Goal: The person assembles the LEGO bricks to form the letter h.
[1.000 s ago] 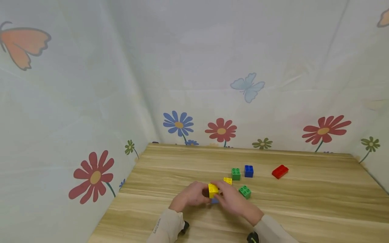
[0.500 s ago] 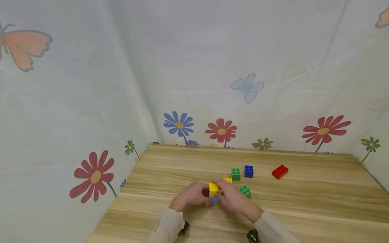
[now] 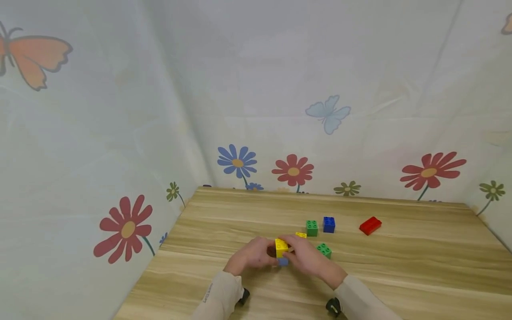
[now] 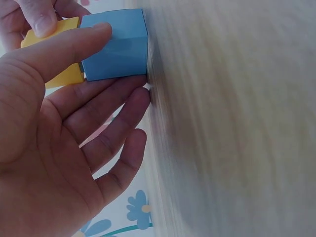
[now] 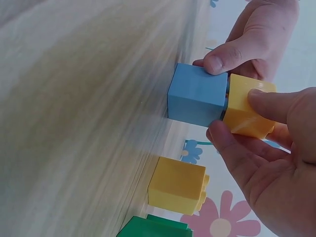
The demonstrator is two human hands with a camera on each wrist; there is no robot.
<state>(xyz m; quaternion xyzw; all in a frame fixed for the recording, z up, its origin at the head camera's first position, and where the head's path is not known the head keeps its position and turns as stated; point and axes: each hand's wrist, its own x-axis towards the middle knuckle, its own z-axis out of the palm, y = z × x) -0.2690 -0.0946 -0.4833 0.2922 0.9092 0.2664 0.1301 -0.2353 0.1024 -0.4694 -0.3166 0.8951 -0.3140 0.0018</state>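
Observation:
My left hand [image 3: 258,253] holds a light blue building block [image 4: 116,54] on the table, thumb on its near side and fingers behind. Above it, my right hand [image 3: 307,257] pinches a yellow block [image 5: 247,111] between thumb and fingers. The yellow block is lined up on the light blue one's studded top, with a thin gap showing between them in the right wrist view. A right fingertip rests right at this seam. Behind my right hand, a second yellow block [image 3: 301,234] is partly hidden.
Two green blocks [image 3: 312,228] stand close by, one beside my right hand and one farther back. A dark blue block [image 3: 329,225] is next to the far one. To the right lies a longer red brick [image 3: 370,226]. A flowered curtain [image 3: 256,111] hangs behind the table [image 3: 400,262].
The yellow block in my right hand has straightened over the light blue block, and more of the blue face shows beneath it. Both hands stay nearly in place; the head view shifts slightly.

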